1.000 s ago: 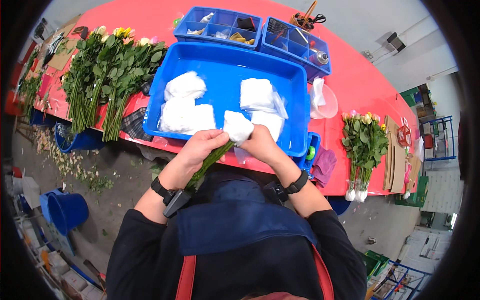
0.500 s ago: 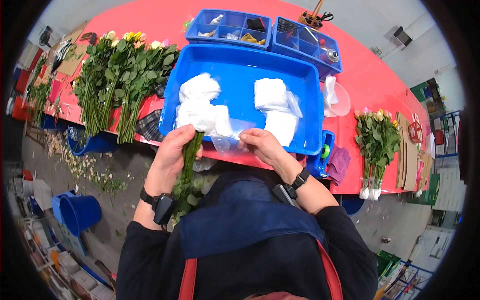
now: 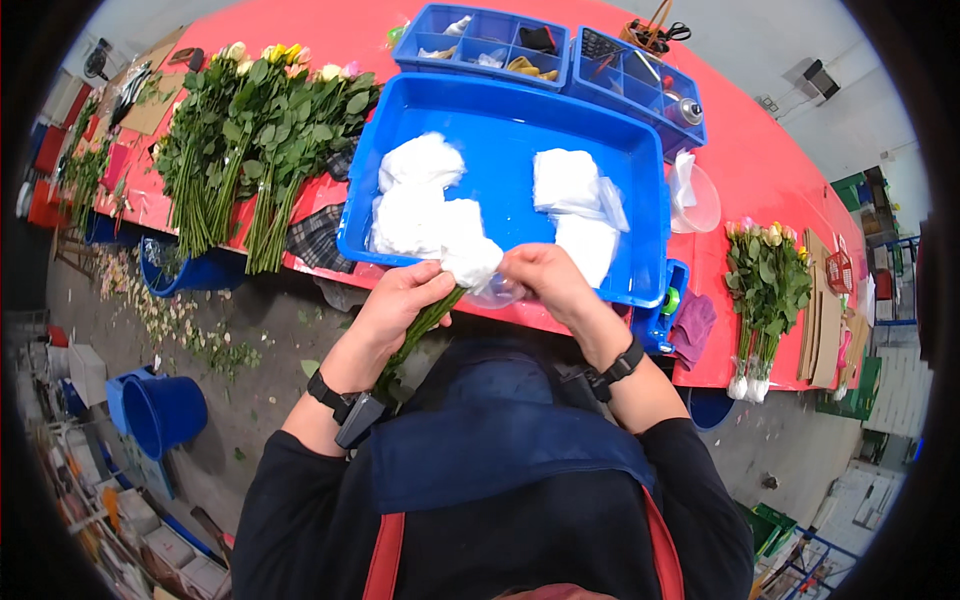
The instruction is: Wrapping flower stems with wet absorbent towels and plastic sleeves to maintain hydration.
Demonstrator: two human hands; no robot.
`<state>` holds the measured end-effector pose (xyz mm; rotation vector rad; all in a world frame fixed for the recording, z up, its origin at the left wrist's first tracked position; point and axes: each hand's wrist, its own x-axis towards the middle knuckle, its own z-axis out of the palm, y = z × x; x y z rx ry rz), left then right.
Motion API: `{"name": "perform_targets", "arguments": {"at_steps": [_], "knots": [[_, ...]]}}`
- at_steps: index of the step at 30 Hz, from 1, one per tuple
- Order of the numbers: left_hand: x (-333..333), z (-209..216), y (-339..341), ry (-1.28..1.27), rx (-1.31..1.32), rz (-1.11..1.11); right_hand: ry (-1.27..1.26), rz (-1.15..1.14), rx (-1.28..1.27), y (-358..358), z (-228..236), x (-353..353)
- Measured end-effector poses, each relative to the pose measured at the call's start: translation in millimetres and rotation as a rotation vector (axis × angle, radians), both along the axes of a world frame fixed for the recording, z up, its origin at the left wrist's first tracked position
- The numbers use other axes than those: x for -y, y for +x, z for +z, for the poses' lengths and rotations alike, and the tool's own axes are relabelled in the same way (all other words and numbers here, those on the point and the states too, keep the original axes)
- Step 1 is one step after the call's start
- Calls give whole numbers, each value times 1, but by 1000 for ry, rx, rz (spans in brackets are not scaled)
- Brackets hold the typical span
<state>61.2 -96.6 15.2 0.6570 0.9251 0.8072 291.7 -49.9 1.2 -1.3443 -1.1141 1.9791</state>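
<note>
My left hand [image 3: 408,298] is closed around a bunch of flower stems [image 3: 428,322], which slants down toward my apron. A soft white wad [image 3: 472,262] covers the cut ends of the stems; the flower heads are hidden by my arm. Beside the wad, my right hand [image 3: 550,280] pinches a clear plastic bag [image 3: 496,294] at its edge. Both hands are at the front rim of a wide blue tray [image 3: 500,112]. Inside the tray lie white pads [image 3: 415,218] at the left, and folded white sheets [image 3: 566,180] with clear plastic at the right.
Leafy rose bunches [image 3: 255,150] lie on the red table [image 3: 330,40] at left. Wrapped roses [image 3: 765,290] lie at right, near a purple cloth [image 3: 692,328]. Blue divided boxes [image 3: 480,45] stand behind the tray. A blue tape dispenser [image 3: 655,322] sits at its right corner.
The white-wrapped stem ends have come away from the pads toward the tray's front rim and tilted right. My right hand has drawn the plastic bag close against the wad.
</note>
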Motion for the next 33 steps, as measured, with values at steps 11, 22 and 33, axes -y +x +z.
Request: {"name": "perform_targets", "arguments": {"at_steps": [11, 22, 33], "knots": [[7, -24, 3, 536, -521, 39, 408, -105, -136, -27, 47, 8], [4, -1, 9, 787, -679, 148, 463, -115, 38, -27, 68, 23], [-6, 9, 46, 514, -709, 65, 1299, 141, 658, 4, 42, 50]]}}
